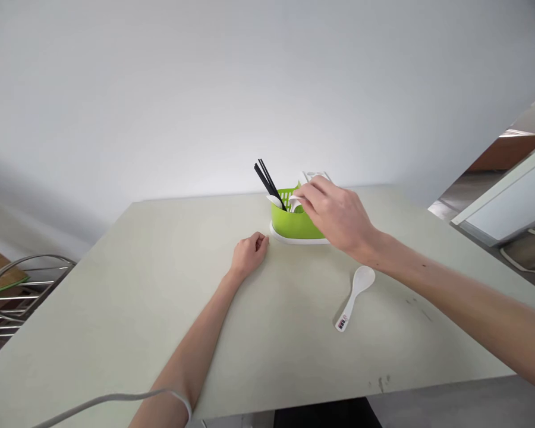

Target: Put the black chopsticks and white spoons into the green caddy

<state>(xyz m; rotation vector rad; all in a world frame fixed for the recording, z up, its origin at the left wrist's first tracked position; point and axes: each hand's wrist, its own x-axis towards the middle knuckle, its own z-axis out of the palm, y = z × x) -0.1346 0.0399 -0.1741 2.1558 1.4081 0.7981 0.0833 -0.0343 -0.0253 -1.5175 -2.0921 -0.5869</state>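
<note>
My right hand (pixel 334 214) reaches over the green utensil holder (pixel 289 224), its fingers pinched on a white spoon (pixel 295 203) that sits partly inside. The lower part of that spoon is hidden by the holder's wall. Black chopsticks (pixel 267 181) lean out of the holder's left side, beside another white utensil (pixel 274 201) resting at the rim. My left hand (pixel 248 254) lies on the table in a loose fist, just left of the holder's white base, with nothing visible in it. A white rice paddle (pixel 355 297) lies on the table below my right wrist.
The pale table (pixel 160 261) meets a white wall behind the holder. A grey cable (pixel 111 397) crosses over my left forearm. A metal rack (pixel 24 291) stands beyond the table's left edge, and a white panel (pixel 512 196) is at the right.
</note>
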